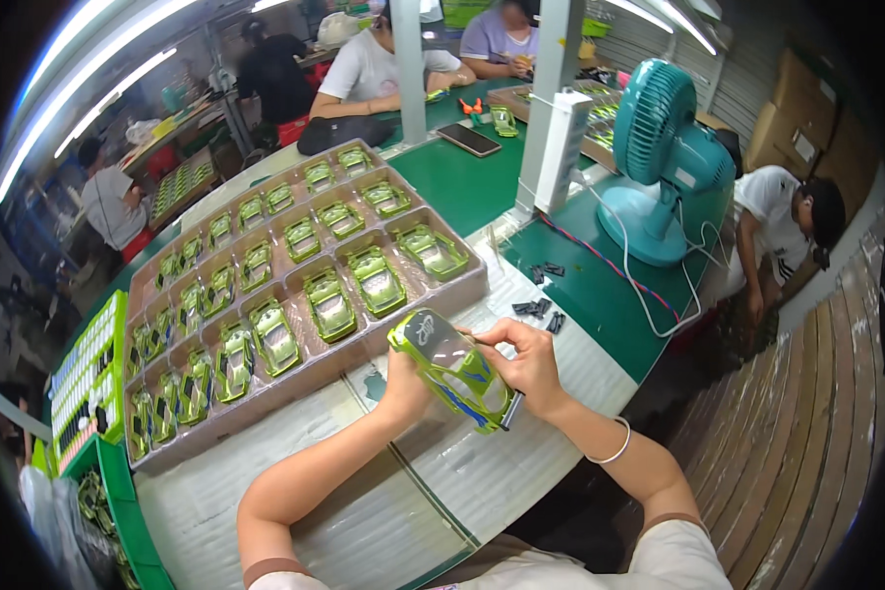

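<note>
A bright green toy car body [467, 379] with a dark panel, clear windows and blue side stripes is held tilted above the bench, between my two hands. My left hand [406, 382] grips its left side, fingers mostly hidden behind the body. Along the opposite edge, my right hand [528, 366] has thumb and fingers closed against the body. A black bar-like piece [511, 410] sits at the car's lower end, just below my right hand. Several small black parts [539, 309] lie on the bench beyond that hand.
A compartmented plastic tray [295, 388] of green car bodies fills the left and centre. Left of it are a green rack [87, 374] and a green bin [128, 511]. A teal fan [659, 157], cables, a phone [469, 140] and a post with a power strip [563, 147] stand beyond. Other people sit around.
</note>
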The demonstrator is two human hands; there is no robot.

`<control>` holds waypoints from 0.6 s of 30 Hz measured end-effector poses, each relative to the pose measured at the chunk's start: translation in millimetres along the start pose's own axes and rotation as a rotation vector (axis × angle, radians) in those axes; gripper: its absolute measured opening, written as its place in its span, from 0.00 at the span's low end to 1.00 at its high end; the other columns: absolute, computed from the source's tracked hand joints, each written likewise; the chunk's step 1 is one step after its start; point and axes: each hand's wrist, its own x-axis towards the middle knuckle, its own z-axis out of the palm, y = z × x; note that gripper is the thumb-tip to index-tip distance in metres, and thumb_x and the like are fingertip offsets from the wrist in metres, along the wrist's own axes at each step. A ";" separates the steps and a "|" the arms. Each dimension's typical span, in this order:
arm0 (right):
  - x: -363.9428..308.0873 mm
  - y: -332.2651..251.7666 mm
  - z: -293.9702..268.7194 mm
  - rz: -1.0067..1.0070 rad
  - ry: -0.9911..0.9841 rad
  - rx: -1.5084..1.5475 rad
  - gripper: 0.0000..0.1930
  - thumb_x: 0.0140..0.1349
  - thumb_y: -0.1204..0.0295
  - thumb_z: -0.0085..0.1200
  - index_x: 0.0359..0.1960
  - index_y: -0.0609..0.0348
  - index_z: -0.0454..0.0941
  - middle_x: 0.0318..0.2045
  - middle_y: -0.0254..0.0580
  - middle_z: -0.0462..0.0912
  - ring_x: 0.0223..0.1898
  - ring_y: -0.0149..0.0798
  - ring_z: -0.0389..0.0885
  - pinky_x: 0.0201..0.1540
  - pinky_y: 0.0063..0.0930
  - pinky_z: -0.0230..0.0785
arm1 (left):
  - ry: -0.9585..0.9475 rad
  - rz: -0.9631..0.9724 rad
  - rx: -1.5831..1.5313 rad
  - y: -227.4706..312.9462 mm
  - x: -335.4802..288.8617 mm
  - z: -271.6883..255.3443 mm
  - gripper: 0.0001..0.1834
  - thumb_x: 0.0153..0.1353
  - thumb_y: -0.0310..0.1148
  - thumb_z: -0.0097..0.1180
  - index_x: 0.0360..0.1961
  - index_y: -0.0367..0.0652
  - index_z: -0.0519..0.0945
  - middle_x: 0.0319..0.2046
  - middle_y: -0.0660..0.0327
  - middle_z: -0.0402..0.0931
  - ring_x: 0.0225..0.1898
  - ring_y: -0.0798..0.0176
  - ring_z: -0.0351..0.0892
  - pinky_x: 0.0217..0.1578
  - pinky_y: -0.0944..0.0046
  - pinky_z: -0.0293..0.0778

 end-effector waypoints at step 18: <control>3.1 7.2 0.7 0.145 -0.145 0.052 0.07 0.48 0.76 0.59 0.30 0.64 0.79 0.25 0.41 0.82 0.30 0.29 0.80 0.35 0.22 0.70 | 0.037 -0.038 0.128 -11.1 0.8 -10.7 0.08 0.49 0.19 0.54 0.32 0.38 0.74 0.29 0.62 0.75 0.31 0.71 0.74 0.31 0.70 0.72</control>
